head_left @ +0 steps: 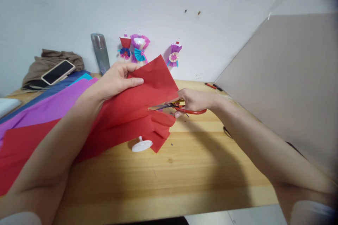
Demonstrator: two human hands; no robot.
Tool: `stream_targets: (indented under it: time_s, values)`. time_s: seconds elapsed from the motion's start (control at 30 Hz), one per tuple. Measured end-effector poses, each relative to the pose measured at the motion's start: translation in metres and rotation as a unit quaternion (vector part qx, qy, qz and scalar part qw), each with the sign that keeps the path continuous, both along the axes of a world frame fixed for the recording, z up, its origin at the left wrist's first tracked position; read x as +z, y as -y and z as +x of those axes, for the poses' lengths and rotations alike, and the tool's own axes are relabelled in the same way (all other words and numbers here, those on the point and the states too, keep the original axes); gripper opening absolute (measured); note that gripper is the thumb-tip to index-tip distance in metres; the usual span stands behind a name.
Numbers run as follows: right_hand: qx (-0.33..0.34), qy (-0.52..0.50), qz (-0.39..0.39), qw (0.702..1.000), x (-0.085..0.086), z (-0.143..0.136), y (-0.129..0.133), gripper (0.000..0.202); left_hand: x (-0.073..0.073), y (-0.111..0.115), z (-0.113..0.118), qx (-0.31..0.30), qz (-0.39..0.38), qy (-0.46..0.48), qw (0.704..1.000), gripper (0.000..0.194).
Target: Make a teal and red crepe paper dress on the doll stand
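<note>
Cutting red paper (148, 98) between hands

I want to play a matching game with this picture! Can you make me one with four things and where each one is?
Things:
1. scissors
2. red paper
3. phone
4. metal bottle

Places:
A. lying on a brown cloth at the back left
B. in the right hand
C. standing upright against the wall
D. pinched at the top edge by the left hand

Pairs: 1-B, 2-D, 3-A, 4-C
</note>
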State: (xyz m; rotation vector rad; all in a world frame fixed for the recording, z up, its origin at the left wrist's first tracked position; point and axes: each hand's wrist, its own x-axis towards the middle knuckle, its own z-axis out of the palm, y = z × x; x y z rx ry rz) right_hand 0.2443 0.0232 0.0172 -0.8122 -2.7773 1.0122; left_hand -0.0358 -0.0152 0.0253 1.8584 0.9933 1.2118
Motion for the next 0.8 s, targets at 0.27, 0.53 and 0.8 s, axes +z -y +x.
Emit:
stream_targets:
  time_s: [0.27, 0.53, 0.8]
  values:
    - [0.023, -0.027, -0.009, 0.999, -0.003, -0.007, -0.001, 0.045, 0.002, 0.002, 0.001, -0.012, -0.005, 0.009, 1.000, 0.022]
    - [0.017, -0.036, -0.016, 0.999, -0.003, -0.008, -0.002, 0.038, 0.003, 0.002, 0.001, -0.013, -0.009, 0.002, 1.000, 0.023]
    - [0.040, -0.027, -0.040, 0.998, -0.007, -0.015, -0.001, 0.043, 0.002, 0.002, 0.002, -0.010, -0.016, 0.012, 1.000, 0.018]
